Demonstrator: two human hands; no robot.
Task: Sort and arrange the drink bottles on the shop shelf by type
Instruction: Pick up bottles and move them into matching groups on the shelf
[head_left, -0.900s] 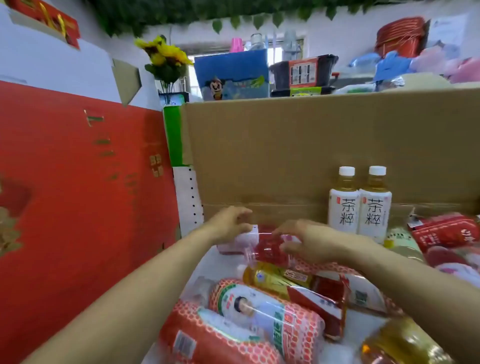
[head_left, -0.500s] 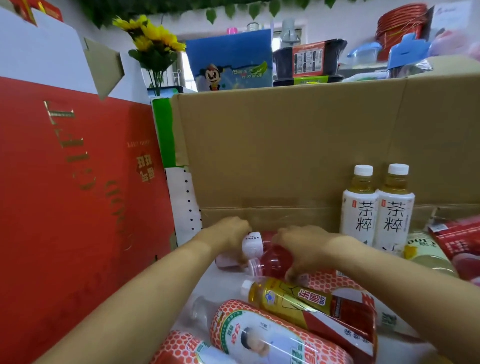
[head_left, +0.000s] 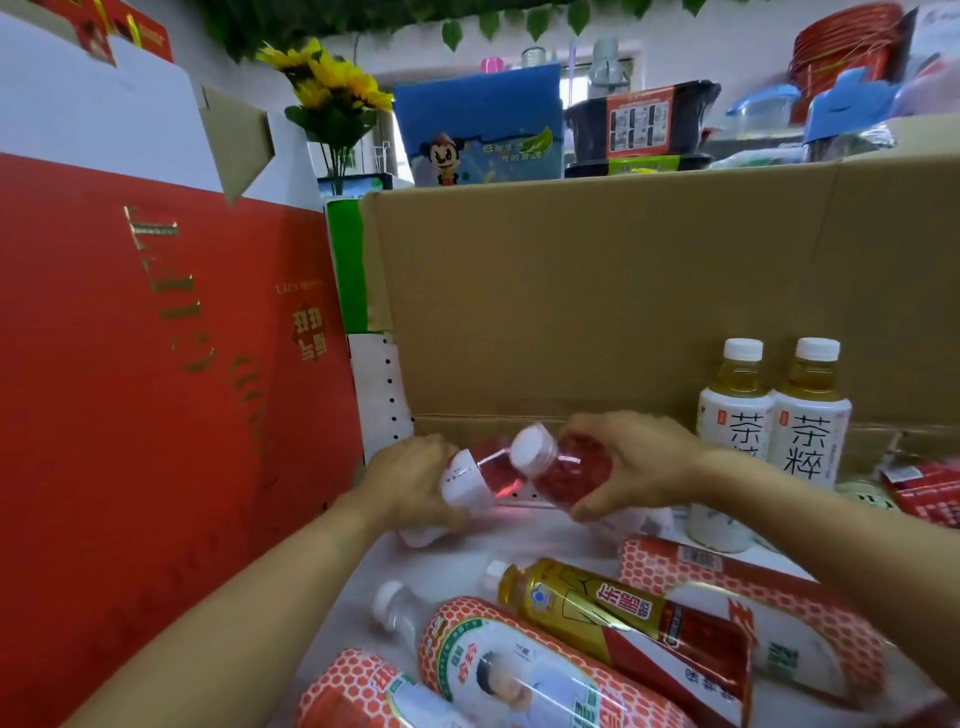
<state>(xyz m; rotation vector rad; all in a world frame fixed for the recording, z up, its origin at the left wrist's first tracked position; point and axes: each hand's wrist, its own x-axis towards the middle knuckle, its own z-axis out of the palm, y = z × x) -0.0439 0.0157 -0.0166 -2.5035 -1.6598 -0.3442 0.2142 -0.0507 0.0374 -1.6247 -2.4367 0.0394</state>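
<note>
So, far left is a big red box (head_left: 156, 415) standing upright, with sunflowers (head_left: 332, 88) poking up behind it. Just right of the box, the left hand (head_left: 410, 488) has its fingers wrapped round the left red bottle (head_left: 467, 480), which is tilted with its neck pointing up and to the right, low over the back of the white shelf (head_left: 337, 613). Its top end sits right against the white cap of the right red bottle (head_left: 576, 473); can't tell if they actually touch. That one is tilted too, cap pointing up-left, and the right hand (head_left: 634, 467) is grasping its body from above, thumb underneath. Both bottles are in front of a tall cardboard wall (head_left: 571, 312).

Further right, two tea bottles (head_left: 810, 441) stand upright side by side against the cardboard, white caps, white labels. Down front, a gold bottle (head_left: 597, 608) lies on its side with the cap pointing left, wedged among honeycomb bottles (head_left: 519, 675) that are also lying down. More red packs sit at the far right edge, too blurry to read.
</note>
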